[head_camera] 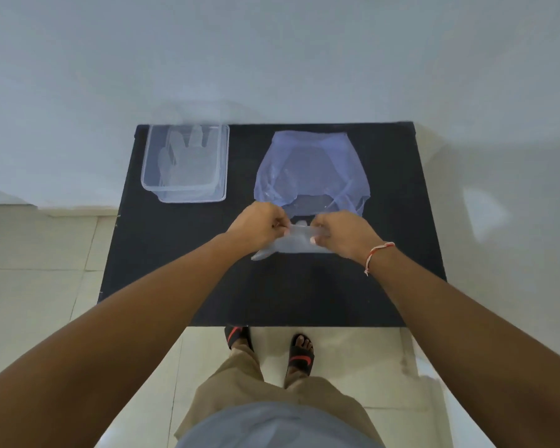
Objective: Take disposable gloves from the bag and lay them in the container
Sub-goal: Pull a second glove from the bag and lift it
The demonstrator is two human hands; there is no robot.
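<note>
A thin clear disposable glove [288, 245] hangs between my hands just above the black table [175, 253]. My left hand [256, 223] pinches its top edge on the left and my right hand [340, 232] pinches it on the right. Right behind my hands lies the bluish translucent plastic bag [311, 166], its mouth turned toward me. At the table's back left stands a clear rectangular container [220, 163] with a clear glove [185, 156] lying flat inside, fingers pointing away from me.
The table stands against a pale wall [272, 59]. Its front edge is close to my feet in black and red sandals [301, 354] on a light tiled floor [46, 270].
</note>
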